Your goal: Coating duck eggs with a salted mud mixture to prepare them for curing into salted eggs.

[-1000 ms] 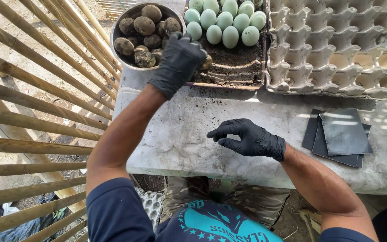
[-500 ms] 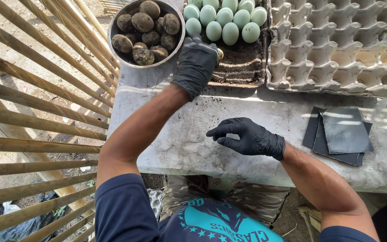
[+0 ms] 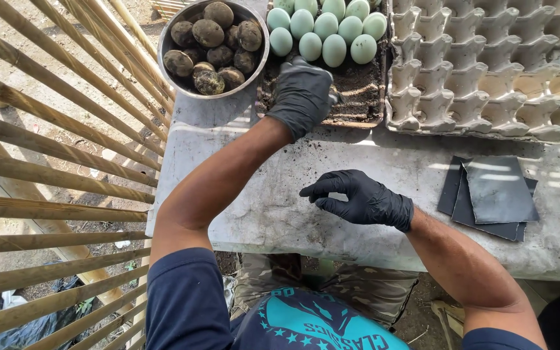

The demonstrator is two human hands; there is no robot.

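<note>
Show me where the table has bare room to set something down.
Bare tabletop lies below the metal bowl, left of the right hand. Another strip runs between the empty egg tray and the dark sheets. The back edge is crowded, with the left hand there.

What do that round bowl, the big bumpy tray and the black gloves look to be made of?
The bowl looks like metal, probably steel: thin grey rim with a dull shine. The empty egg tray looks like moulded paper pulp: matte, pale grey-brown, with soft-edged cups. The gloves on the left hand and right hand look like thin rubber, maybe nitrile: black, snug, wrinkled, with a faint sheen.
</note>
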